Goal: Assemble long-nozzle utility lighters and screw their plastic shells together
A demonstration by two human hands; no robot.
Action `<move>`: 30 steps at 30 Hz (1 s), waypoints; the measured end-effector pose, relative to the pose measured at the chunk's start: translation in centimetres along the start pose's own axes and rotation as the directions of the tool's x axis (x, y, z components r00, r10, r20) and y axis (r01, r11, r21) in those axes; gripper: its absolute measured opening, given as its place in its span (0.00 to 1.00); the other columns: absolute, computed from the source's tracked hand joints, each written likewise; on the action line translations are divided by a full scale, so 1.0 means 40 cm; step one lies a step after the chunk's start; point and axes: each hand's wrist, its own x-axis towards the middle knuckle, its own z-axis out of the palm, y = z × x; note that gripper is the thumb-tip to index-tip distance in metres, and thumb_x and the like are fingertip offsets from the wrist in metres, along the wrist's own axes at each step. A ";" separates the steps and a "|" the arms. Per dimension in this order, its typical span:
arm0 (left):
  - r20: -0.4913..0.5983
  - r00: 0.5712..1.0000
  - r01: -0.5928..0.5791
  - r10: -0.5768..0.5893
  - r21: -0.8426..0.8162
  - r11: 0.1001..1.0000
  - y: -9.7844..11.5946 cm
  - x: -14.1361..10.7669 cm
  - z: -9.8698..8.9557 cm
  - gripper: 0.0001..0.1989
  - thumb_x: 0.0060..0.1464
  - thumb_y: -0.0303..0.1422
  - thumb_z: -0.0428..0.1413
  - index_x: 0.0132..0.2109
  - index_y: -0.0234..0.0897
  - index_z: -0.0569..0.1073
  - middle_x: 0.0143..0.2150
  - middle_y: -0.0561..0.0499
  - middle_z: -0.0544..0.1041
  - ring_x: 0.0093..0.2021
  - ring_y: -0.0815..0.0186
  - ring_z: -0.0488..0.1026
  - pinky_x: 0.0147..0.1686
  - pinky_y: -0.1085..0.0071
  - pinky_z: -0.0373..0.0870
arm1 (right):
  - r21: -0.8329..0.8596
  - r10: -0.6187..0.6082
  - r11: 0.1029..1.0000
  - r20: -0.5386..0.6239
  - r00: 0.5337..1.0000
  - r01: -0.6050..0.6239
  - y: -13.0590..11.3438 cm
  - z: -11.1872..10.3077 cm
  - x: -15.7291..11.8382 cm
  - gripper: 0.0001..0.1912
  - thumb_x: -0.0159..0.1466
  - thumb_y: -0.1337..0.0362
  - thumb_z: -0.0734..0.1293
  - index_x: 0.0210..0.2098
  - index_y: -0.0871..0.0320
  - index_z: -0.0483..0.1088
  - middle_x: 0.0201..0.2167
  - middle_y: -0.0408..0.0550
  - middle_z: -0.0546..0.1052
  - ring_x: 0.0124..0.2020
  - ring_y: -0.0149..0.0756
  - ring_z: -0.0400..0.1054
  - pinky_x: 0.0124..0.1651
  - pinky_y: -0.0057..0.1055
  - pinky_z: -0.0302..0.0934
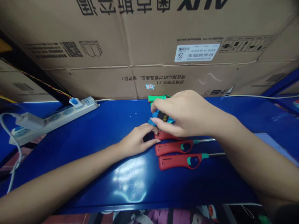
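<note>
In the head view, the right hand (187,112) closes thumb and fingers on a blue, dark-banded item (163,115), just beyond the half-open left hand (136,140), whose grip on the adjacent red lighter (167,135) I cannot tell. Likely positioning; next calls for steady fingertips.

So the one cam's riding on the person's head, looking forward and down across a blue tabletop (88,124). It's hanging pretty close, with the left hand (136,140) and right hand (187,115) sitting near mid-frame, a cardboard box (149,40) filling 12 o'clock and patterned fabric (161,217) peeking in at 6.
</note>
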 end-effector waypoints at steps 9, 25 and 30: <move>-0.011 1.000 0.000 0.000 0.006 1.000 0.002 0.001 0.001 0.09 0.63 0.36 0.59 0.46 0.37 0.73 0.43 0.47 0.79 0.45 0.60 0.77 0.46 0.64 0.74 | 0.037 -0.063 0.997 -0.040 0.997 0.064 0.002 0.005 -0.001 0.16 0.67 0.61 0.59 0.48 0.62 0.70 0.41 0.54 0.79 0.33 0.38 0.69 0.32 0.33 0.50; -0.012 1.000 -0.004 0.004 0.018 1.000 0.000 0.000 0.002 0.08 0.63 0.36 0.59 0.45 0.36 0.73 0.41 0.47 0.79 0.43 0.60 0.77 0.45 0.64 0.74 | 0.027 -0.043 0.999 -0.041 0.998 0.045 0.000 0.005 0.001 0.18 0.67 0.58 0.59 0.49 0.62 0.69 0.39 0.53 0.80 0.31 0.38 0.69 0.29 0.32 0.47; 0.004 1.000 -0.005 0.005 0.000 1.000 -0.003 -0.002 0.004 0.10 0.63 0.36 0.59 0.48 0.37 0.73 0.45 0.46 0.79 0.46 0.60 0.77 0.48 0.63 0.74 | -0.030 -0.030 0.999 -0.042 0.999 0.029 0.000 0.008 0.004 0.19 0.71 0.55 0.57 0.42 0.62 0.72 0.31 0.50 0.79 0.26 0.35 0.66 0.29 0.32 0.45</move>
